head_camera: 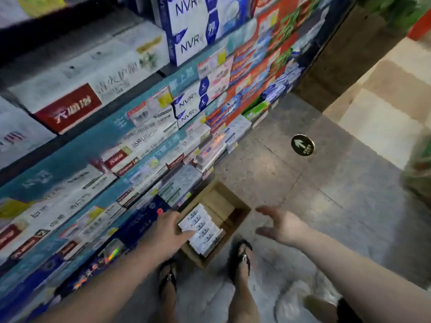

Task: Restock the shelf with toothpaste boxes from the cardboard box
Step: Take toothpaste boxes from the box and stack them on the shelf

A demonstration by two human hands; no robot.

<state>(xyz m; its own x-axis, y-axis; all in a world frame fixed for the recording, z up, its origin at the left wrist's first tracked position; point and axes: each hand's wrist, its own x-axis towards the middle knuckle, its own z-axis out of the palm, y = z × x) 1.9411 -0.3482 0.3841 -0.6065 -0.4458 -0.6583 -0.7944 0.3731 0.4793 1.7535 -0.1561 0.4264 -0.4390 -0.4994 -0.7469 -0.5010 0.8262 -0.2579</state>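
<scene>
An open cardboard box [235, 217] stands on the floor at the foot of the shelf [130, 145]. Several white toothpaste boxes [205, 229] lie stacked in its near half; its far half shows only bare cardboard. My left hand [168, 231] reaches down over the near left edge of the box, fingers extended toward the white boxes, and holds nothing I can see. My right hand [279, 223] hovers to the right of the box, fingers spread and relaxed, with nothing in it.
The shelf rows on the left are packed with toothpaste boxes in white, red, blue and green. My two feet in dark sandals [241, 257] stand just in front of the cardboard box. A round green arrow sticker [302, 145] marks the grey stone floor.
</scene>
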